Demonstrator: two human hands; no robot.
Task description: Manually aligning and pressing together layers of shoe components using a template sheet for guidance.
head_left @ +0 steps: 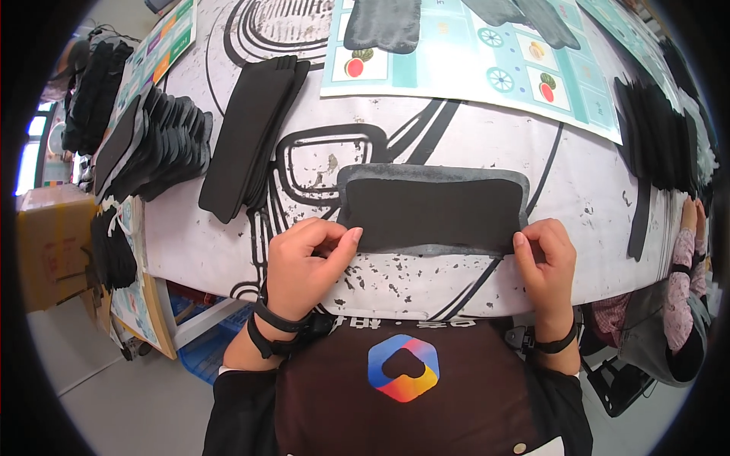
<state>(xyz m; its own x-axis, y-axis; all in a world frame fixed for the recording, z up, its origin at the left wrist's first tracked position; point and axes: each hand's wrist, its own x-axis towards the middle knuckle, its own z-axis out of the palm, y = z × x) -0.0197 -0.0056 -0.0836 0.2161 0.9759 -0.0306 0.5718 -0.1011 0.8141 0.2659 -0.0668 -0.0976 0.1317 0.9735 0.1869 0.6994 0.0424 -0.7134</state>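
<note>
In front of me on the table lies a flat black rectangular piece [433, 213] with slightly wavy edges, on top of a larger grey piece [433, 173]. The grey one shows as a border along the top, the sides and part of the bottom. My left hand [312, 254] is closed, thumb and index finger pinching the black piece's lower left corner. At the lower right corner, my right hand [547, 254] pinches it the same way. Whether the grey layer is also between my fingers, I cannot tell.
A stack of black strips [251, 137] lies to the left, beside a fanned pile of grey-black pieces [163, 144]. Grey pieces [384, 23] rest on a fruit-printed sheet [456, 80]. More black pieces [658, 137] lie right, near another person's arm [678, 304]. A cardboard box [53, 251] stands left.
</note>
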